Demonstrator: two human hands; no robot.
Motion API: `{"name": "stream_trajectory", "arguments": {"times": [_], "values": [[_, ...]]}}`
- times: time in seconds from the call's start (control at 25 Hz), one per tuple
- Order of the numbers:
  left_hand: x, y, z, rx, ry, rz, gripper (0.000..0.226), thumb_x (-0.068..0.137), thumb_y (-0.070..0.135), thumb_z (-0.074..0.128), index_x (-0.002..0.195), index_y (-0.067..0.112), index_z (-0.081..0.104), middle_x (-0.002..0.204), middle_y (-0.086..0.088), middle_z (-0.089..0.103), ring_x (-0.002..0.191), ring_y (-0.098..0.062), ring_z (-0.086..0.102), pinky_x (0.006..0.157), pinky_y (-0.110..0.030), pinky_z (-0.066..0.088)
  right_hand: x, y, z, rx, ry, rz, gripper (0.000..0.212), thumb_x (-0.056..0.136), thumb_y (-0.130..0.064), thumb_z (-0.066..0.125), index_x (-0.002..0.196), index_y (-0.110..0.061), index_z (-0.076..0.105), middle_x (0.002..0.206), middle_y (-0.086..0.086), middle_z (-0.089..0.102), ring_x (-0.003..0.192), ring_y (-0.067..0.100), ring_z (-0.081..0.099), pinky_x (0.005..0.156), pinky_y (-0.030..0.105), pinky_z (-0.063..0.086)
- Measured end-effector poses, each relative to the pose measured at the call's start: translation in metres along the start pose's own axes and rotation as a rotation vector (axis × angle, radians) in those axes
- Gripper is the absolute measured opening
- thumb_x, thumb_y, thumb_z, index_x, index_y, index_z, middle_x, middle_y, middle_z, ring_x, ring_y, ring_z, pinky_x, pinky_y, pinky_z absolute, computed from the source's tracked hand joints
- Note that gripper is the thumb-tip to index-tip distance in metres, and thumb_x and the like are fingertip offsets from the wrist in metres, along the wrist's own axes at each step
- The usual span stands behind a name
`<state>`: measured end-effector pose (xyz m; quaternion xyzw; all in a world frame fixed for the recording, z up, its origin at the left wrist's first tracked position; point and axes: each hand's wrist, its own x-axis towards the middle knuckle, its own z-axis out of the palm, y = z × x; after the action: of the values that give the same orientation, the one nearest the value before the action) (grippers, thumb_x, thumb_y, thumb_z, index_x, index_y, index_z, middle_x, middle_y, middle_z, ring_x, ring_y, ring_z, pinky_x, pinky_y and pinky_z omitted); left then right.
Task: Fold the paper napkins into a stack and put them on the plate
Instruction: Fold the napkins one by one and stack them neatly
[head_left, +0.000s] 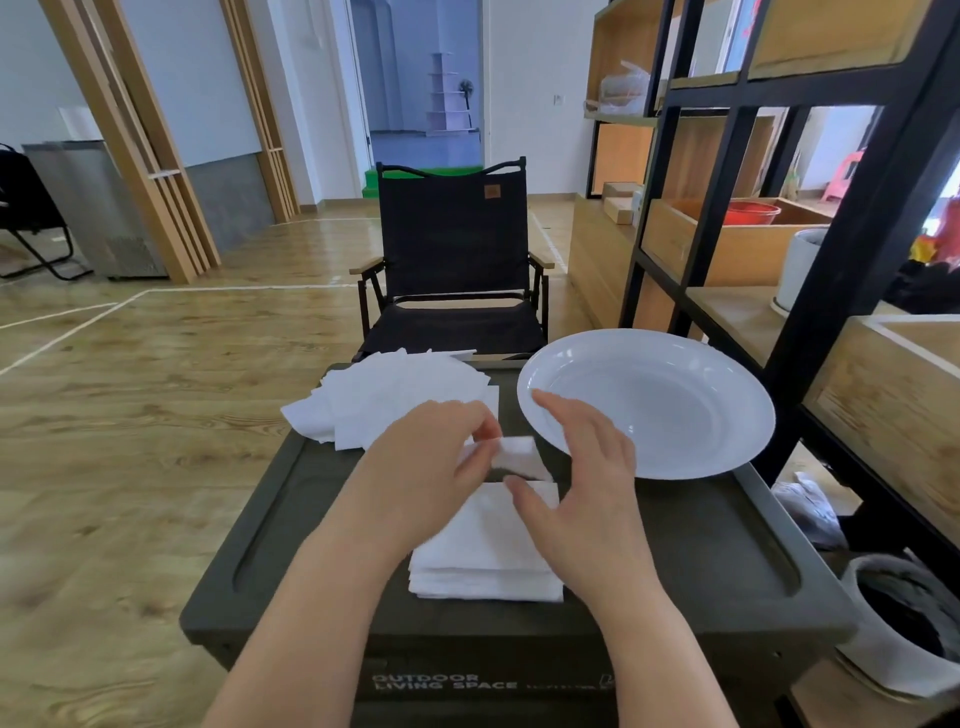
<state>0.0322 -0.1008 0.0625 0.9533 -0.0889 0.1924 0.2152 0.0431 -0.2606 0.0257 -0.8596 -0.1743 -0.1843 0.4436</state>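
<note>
From the head camera, a dark green table (322, 499) with a raised rim fills the lower middle of the view, and white lettering shows on its near front edge.

At the centre of the table the left hand (431, 467) pinches a small folded napkin (519, 457) between thumb and fingers, closed on its left edge and holding it just above the tabletop. The right hand (587, 499) is at 3 o'clock from that napkin, fingers spread and slightly curled, holding nothing; its thumb tip touches the top sheet of the folded stack (483, 561). That stack of squared white napkins lies at 6 o'clock from the held napkin, near the front of the table, between the two forearms.

At 11 o'clock from the hands, on the far left part of the table, lies a loose fanned pile of unfolded napkins (395, 400), some of whose corners overhang the table's far edge.

The white plate (675, 415) sits at 2 o'clock from the hands on the far right part of the table, with nothing in it; its rim reaches past the table's right edge. The right hand's fingertips overlap its near left rim in the picture.

Beyond the table at 12 o'clock stands a black folding chair (452, 249) on a wooden floor. A black-framed shelf unit (852, 208) with wooden boxes runs along the right side.
</note>
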Motion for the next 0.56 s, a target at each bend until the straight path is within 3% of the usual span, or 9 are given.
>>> {"name": "stream_trajectory", "arguments": {"times": [0.04,0.12,0.2,0.32,0.4,0.44,0.56], "values": [[-0.013,0.004,-0.008,-0.098,-0.068,-0.042,0.007,0.091,0.042,0.050,0.087,0.041,0.056,0.085,0.023,0.062,0.085,0.005,0.054,0.063,-0.011,0.037,-0.001,-0.003,0.002,0.005,-0.023,-0.060,0.038,0.080,-0.036,0.068,0.113,-0.045,0.052,0.115,-0.032,0.047,0.112,-0.010,0.034,0.087,0.008,0.027],[-0.035,0.006,-0.018,-0.353,-0.136,-0.166,0.012,0.084,0.054,0.054,0.090,0.045,0.057,0.087,0.027,0.064,0.083,0.010,0.057,0.062,-0.010,0.039,-0.003,-0.010,0.003,0.170,-0.068,0.008,0.005,0.082,-0.041,0.062,0.087,-0.040,0.063,0.089,-0.028,0.061,0.093,-0.009,0.051,0.072,0.007,0.038],[-0.051,0.000,-0.020,-0.460,-0.106,-0.266,0.021,0.076,0.057,0.064,0.094,0.047,0.059,0.090,0.025,0.066,0.086,0.006,0.061,0.066,-0.014,0.044,-0.004,-0.013,0.003,0.359,-0.036,0.130,0.013,0.082,-0.042,0.060,0.073,-0.033,0.064,0.073,-0.018,0.065,0.074,-0.003,0.059,0.057,0.008,0.045],[-0.052,-0.005,-0.015,-0.581,0.083,-0.408,0.013,0.085,0.042,0.063,0.079,0.032,0.069,0.079,0.009,0.072,0.075,-0.008,0.068,0.064,-0.026,0.053,-0.002,-0.014,0.001,0.477,-0.014,0.290,0.018,0.081,-0.046,0.059,0.076,-0.030,0.067,0.076,-0.012,0.068,0.073,0.003,0.064,0.059,0.016,0.053],[-0.049,-0.006,-0.009,-0.749,0.191,-0.524,0.027,0.091,0.035,0.059,0.069,0.024,0.070,0.068,0.008,0.071,0.065,-0.002,0.065,0.058,-0.016,0.046,-0.003,-0.011,0.001,0.454,-0.055,0.366,0.018,0.084,-0.043,0.060,0.078,-0.028,0.069,0.076,-0.012,0.070,0.074,0.004,0.065,0.064,0.020,0.052],[-0.047,-0.007,-0.005,-0.747,0.197,-0.576,0.031,0.092,0.035,0.058,0.068,0.018,0.068,0.066,0.004,0.069,0.062,-0.005,0.062,0.058,-0.018,0.043,-0.004,-0.008,0.002,0.396,-0.060,0.390,0.019,0.085,-0.042,0.061,0.079,-0.025,0.069,0.074,-0.010,0.070,0.074,0.006,0.065,0.064,0.019,0.049],[-0.048,-0.016,0.011,-0.448,0.123,-0.646,0.045,0.090,0.037,0.058,0.060,0.006,0.049,0.057,-0.007,0.047,0.052,-0.013,0.042,0.055,-0.026,0.031,-0.005,-0.002,0.009,0.046,-0.051,0.401,0.019,0.088,-0.042,0.059,0.081,-0.024,0.060,0.069,-0.015,0.060,0.066,0.002,0.058,0.057,0.012,0.037]]}}
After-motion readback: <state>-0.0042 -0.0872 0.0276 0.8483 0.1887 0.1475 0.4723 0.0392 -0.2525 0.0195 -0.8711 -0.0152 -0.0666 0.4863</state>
